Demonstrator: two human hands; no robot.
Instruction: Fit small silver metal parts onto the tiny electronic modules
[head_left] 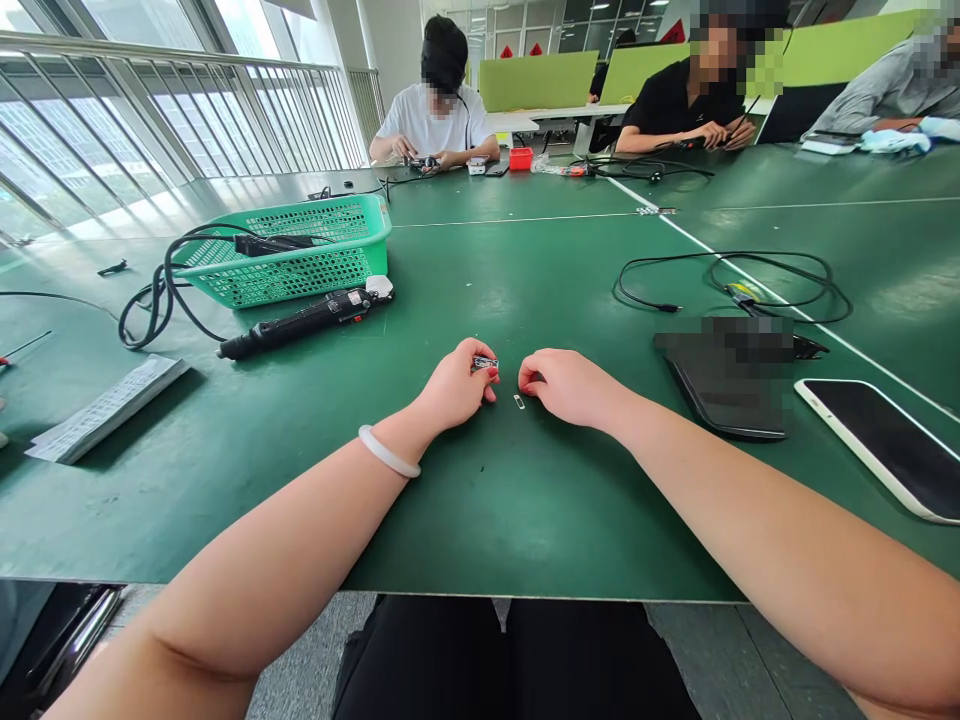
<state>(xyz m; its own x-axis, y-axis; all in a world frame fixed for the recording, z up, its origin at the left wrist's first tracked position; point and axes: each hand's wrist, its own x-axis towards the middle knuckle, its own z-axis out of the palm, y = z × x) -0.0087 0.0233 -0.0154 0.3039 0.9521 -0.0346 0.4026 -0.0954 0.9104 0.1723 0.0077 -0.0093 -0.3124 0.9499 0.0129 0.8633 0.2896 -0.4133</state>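
Observation:
Over the middle of the green table point(540, 530), my left hand point(457, 385) is closed, pinching a small flat piece with black and white markings point(485, 363) between thumb and fingers. My right hand point(566, 383) is a short way to the right, its fingers curled together and touching or just above the tabletop. Whether anything is in those fingertips is hidden. A tiny white-framed rectangular piece point(519, 402) lies on the table just beside the right fingertips.
Left: a green basket point(300, 280) with a cable, a black electric screwdriver point(307, 322) and a paper stack point(112, 405). Right: a coiled cable point(750, 258), a black flat case point(727, 385) and a phone point(892, 440). Several people sit across the table.

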